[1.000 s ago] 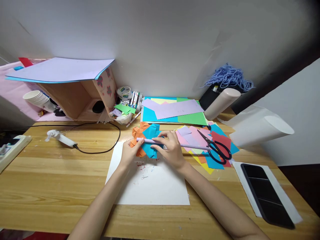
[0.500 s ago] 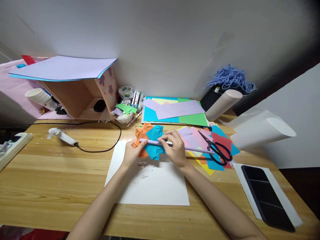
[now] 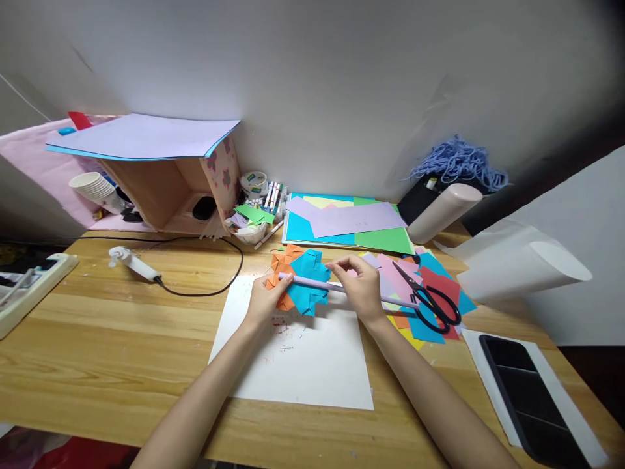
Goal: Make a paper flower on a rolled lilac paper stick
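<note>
My left hand [image 3: 266, 299] is closed around the left end of a long thin purple paper stick [image 3: 317, 283], its thumb on top. Behind the stick, in the same grip, is a piece of folded paper origami, orange [image 3: 289, 255] on the left and blue [image 3: 308, 264] on the right. My right hand [image 3: 360, 283] is at the blue part's right edge, thumb and fingertips pinched together. Whether anything tiny is in that pinch cannot be made out. The stick passes under my right hand and reaches the scissors' [image 3: 430, 306] handles.
A marked white sheet [image 3: 303, 371] lies below my hands. Coloured paper squares [image 3: 442, 280] lie under the scissors on the right. A hot glue gun [image 3: 134, 262] with a black cord lies left. A phone [image 3: 525, 397], paper stack [image 3: 381, 240], open box [image 3: 222, 189] and paper roll [image 3: 527, 260] surround the area.
My right hand has moved off the stick and origami to the right, its fingertips now pinched. My left hand keeps its grip. The whole view has shifted slightly.
</note>
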`<state>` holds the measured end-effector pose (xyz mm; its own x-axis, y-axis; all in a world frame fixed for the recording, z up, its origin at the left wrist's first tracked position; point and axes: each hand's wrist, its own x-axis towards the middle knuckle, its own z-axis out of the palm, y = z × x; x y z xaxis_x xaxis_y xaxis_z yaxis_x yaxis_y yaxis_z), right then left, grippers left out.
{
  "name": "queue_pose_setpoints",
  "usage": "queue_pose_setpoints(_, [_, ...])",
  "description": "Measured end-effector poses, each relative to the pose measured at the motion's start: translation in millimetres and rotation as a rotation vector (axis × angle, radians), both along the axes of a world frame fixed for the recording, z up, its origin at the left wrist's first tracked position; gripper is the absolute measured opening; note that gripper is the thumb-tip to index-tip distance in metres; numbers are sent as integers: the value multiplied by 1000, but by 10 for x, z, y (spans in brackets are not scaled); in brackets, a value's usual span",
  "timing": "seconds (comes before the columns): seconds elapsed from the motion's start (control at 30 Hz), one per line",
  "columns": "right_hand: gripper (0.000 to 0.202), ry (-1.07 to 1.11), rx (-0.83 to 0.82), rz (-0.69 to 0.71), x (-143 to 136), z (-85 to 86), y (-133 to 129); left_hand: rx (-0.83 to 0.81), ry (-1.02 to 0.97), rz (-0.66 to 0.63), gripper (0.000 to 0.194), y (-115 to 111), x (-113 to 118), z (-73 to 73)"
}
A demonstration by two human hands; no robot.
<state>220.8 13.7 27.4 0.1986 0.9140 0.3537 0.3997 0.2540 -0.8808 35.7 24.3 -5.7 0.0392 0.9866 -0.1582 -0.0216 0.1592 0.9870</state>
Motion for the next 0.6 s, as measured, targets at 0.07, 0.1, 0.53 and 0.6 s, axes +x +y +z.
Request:
queue_pose_setpoints(0.07, [20, 21, -32, 36, -17, 81, 84, -16, -22, -4, 35, -10, 12, 6])
queue_pose_setpoints(0.1, [20, 11, -39, 88, -48, 129, 148, -26, -33, -7, 35, -16, 18, 9])
queue_pose_setpoints(0.53, [17, -716, -455, 962, -934, 489, 1179, -20, -3, -44, 35, -46, 54, -73])
queue_pose_setpoints(0.6, [17, -708, -449, 886, -790, 520, 1300, -43, -60, 0, 36, -54, 48, -37])
